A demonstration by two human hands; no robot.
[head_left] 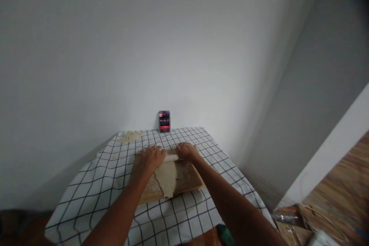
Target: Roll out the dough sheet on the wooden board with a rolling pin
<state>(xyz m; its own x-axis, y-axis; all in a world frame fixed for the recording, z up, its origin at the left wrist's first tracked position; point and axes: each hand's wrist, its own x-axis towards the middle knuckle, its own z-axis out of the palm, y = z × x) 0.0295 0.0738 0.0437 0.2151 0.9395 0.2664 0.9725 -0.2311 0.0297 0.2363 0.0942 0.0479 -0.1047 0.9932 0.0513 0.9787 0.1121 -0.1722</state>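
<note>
Curled over the pin [172, 158], my left hand [153, 156] and right hand [187, 151] hold it across the far end of the dough [167, 177].

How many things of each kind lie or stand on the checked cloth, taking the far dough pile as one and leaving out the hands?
Rolling pin: 1
Wooden board: 1
Dough sheet: 1
Dough pile: 1
Upright pixelated item: 1
Total: 5

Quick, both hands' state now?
Left hand: over the left end of the rolling pin; closure unclear.
Right hand: over its right end; closure unclear.
</note>
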